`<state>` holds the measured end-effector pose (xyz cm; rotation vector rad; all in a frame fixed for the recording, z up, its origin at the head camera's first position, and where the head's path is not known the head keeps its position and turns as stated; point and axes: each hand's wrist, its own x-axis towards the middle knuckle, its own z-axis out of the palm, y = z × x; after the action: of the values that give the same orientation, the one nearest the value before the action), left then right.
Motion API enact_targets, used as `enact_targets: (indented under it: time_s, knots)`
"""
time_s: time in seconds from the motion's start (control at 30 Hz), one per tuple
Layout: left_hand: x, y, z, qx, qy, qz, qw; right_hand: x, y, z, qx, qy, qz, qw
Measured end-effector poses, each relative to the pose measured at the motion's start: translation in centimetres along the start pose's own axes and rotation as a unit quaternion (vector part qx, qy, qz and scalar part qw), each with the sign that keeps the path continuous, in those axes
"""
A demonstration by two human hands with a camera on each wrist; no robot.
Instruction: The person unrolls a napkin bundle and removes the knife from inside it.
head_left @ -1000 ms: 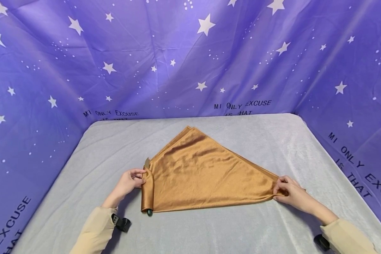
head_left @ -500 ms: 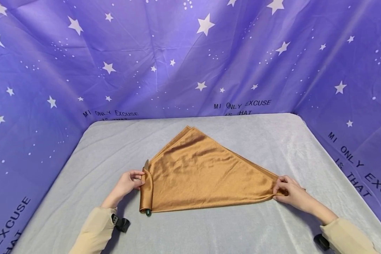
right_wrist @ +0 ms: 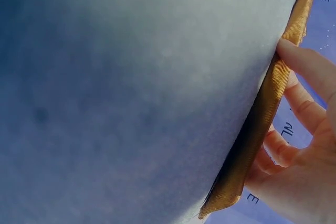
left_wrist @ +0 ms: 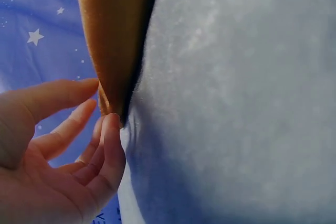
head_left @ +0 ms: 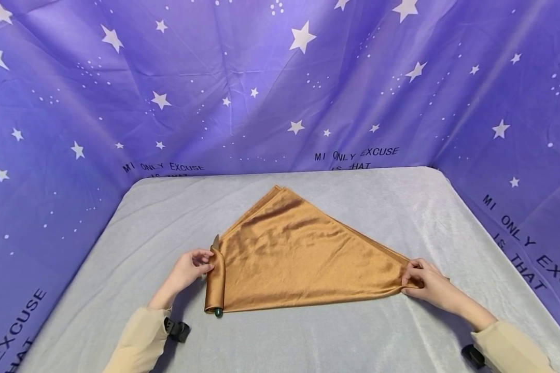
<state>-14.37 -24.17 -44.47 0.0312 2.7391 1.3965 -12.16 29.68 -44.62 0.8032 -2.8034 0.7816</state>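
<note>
Both hands sit at opposite ends of a golden-brown satin cloth (head_left: 298, 254); the left hand (head_left: 186, 269) has its fingers loosely curved, fingertips (left_wrist: 107, 124) touching the rolled left edge (head_left: 216, 282) of the cloth, thumb apart above it, so it rests against the roll rather than closing round it; the right hand (head_left: 424, 284) pinches the cloth's right corner (head_left: 408, 282) between thumb and curled fingers (right_wrist: 299, 59), the folded edge running across its palm in the right wrist view.

The cloth lies flat on the table (head_left: 354, 336), near its middle, folded into a triangle of several layers; its long edge runs left to right along the near side, from the roll to the pinched corner, and its apex (head_left: 277, 187) points away from the person toward the backdrop; the surface is shiny, with soft wrinkles fanning toward the right corner.

Inside the roll lies a knife; its blade tip (head_left: 215, 242) pokes out at the far end and a dark green handle end (head_left: 219, 312) at the near end, so its axis runs near to far, crosswise to the cloth's long edge.

A pale grey velvety cover drapes the table; a purple star-printed backdrop (head_left: 280, 83) with lettering stands behind and at both sides; cream sleeves (head_left: 140, 342) cover both forearms, each with a black wrist mount (head_left: 177, 329).
</note>
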Motion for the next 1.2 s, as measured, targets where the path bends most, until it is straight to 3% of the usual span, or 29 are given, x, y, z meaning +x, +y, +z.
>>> enact_targets:
  time_s: [0.2, 0.5, 0.7, 1.0, 1.2]
  knots:
    - [-0.4, 0.3, 0.0, 0.036, -0.017, 0.052, 0.9979, 0.0, 0.0, 0.0, -0.004, 0.003, -0.001, 1.0]
    - [-1.0, 0.7, 0.5, 0.087, -0.052, 0.119, 0.9877, -0.1, 0.1, 0.3, -0.011, 0.015, -0.009, 1.0]
    - [-1.3, 1.1, 0.8, 0.143, -0.062, 0.135, 0.9784, -0.1, 0.1, 0.2, -0.008, 0.011, -0.011, 1.0]
    - [-1.4, 1.1, 1.0, 0.189, -0.084, 0.152, 0.9664, -0.1, 0.0, 0.2, -0.01, 0.013, -0.004, 1.0]
    - [-1.1, 1.0, 1.0, 0.191, -0.088, 0.144, 0.967, -0.1, -0.1, 0.1, -0.007, 0.01, -0.006, 1.0]
